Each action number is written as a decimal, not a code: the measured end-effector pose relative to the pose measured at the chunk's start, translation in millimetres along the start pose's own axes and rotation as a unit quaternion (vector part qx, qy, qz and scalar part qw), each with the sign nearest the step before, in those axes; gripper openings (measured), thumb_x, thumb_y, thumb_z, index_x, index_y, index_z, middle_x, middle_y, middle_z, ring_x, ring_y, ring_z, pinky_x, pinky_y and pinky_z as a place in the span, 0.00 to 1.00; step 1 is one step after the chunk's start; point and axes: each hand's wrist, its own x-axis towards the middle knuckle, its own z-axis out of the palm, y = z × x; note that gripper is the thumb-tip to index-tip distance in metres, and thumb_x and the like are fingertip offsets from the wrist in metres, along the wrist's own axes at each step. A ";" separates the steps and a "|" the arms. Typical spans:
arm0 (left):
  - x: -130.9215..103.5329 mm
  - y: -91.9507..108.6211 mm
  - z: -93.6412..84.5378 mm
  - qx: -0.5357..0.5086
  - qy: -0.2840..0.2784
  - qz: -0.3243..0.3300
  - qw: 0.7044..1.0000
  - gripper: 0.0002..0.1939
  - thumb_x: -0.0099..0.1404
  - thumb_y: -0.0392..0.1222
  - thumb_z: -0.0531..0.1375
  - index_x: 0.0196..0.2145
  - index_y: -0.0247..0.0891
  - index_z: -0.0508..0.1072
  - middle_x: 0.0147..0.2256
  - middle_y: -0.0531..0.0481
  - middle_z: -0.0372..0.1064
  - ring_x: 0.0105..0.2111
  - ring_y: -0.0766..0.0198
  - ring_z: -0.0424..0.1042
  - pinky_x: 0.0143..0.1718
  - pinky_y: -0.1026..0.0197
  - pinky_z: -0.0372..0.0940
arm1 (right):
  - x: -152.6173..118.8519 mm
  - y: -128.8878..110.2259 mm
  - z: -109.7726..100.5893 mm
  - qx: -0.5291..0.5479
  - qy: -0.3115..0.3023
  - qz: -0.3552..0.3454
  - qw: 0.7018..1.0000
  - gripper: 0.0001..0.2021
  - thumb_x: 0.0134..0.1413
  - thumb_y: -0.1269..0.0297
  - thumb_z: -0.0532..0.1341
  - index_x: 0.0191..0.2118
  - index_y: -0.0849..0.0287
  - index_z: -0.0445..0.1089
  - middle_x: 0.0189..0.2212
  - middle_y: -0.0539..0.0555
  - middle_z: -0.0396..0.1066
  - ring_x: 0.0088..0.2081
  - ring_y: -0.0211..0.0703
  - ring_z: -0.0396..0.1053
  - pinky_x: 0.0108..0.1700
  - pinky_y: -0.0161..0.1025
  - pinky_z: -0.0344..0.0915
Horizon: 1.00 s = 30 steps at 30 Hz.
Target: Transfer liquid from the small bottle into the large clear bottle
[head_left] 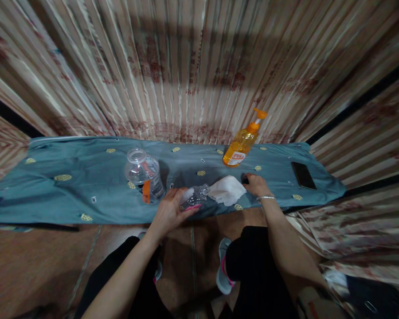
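My left hand is wrapped round a small clear plastic bottle with a pink part, which lies on its side with its neck pointing right. Touching or close to that neck is a crumpled white cloth. Just right of the cloth, my right hand is closed by a small dark object, too small to name. Behind the cloth stands a pump bottle of orange liquid. To the left, a larger clear open-topped plastic bottle with an orange label stands upright.
A teal patterned cloth covers the narrow table. A black phone lies at its right end. Pleated curtains hang behind and at the sides, with dark bars at both ends. My legs are below the front edge.
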 end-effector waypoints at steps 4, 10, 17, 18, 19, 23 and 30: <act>1.5 3.1 0.1 -0.021 -0.001 -0.024 0.999 0.28 0.61 0.58 0.71 0.52 0.39 0.75 0.46 0.40 0.79 0.47 0.48 0.79 0.49 0.49 0.75 | -12.1 -19.4 -13.4 0.139 0.131 -0.064 0.979 0.17 0.60 0.62 0.63 0.52 0.62 0.77 0.49 0.69 0.80 0.50 0.63 0.79 0.54 0.55 0.72; 4.2 10.4 0.5 -0.069 0.001 -0.068 0.995 0.29 0.61 0.57 0.70 0.54 0.38 0.74 0.50 0.39 0.78 0.51 0.48 0.79 0.54 0.48 0.73 | -46.8 -93.3 -25.3 0.497 -0.021 -0.210 0.842 0.23 0.60 0.42 0.65 0.50 0.55 0.76 0.46 0.58 0.81 0.47 0.52 0.79 0.53 0.49 0.74; 6.4 12.3 -1.8 -0.121 -0.001 -0.114 0.986 0.28 0.61 0.54 0.70 0.54 0.37 0.72 0.49 0.42 0.79 0.47 0.51 0.80 0.51 0.51 0.74 | -55.1 -123.1 -27.0 0.525 -0.181 -0.277 0.784 0.26 0.60 0.44 0.67 0.57 0.55 0.74 0.52 0.56 0.80 0.53 0.49 0.77 0.57 0.47 0.73; 6.1 11.6 -2.8 -0.125 0.001 -0.119 0.985 0.28 0.61 0.54 0.70 0.54 0.37 0.72 0.49 0.42 0.79 0.47 0.51 0.80 0.52 0.50 0.74 | -49.7 -115.9 -26.9 0.493 -0.144 -0.265 0.816 0.23 0.63 0.47 0.64 0.57 0.55 0.74 0.53 0.57 0.79 0.54 0.49 0.76 0.58 0.47 0.72; 5.8 10.8 -3.8 -0.128 0.004 -0.124 0.984 0.28 0.61 0.55 0.70 0.54 0.37 0.73 0.49 0.41 0.79 0.48 0.51 0.80 0.52 0.49 0.74 | -43.4 -107.4 -26.0 0.448 -0.100 -0.243 0.855 0.21 0.66 0.51 0.62 0.58 0.55 0.74 0.54 0.57 0.79 0.55 0.50 0.76 0.59 0.48 0.71; 3.2 5.7 -7.0 -0.134 0.014 -0.140 0.981 0.29 0.59 0.56 0.70 0.52 0.36 0.74 0.50 0.39 0.79 0.49 0.48 0.80 0.54 0.47 0.74 | -21.1 -79.3 -12.3 0.174 -0.016 -0.154 0.973 0.24 0.62 0.72 0.58 0.63 0.59 0.70 0.62 0.63 0.73 0.64 0.55 0.69 0.66 0.51 0.64; -4.2 -2.8 -13.5 -0.123 0.029 -0.157 0.979 0.30 0.58 0.58 0.70 0.51 0.36 0.75 0.50 0.38 0.80 0.50 0.46 0.80 0.55 0.45 0.73 | -13.0 -82.8 3.2 0.000 -0.101 -0.118 0.988 0.23 0.56 0.79 0.59 0.57 0.67 0.74 0.66 0.73 0.65 0.68 0.62 0.64 0.63 0.49 0.65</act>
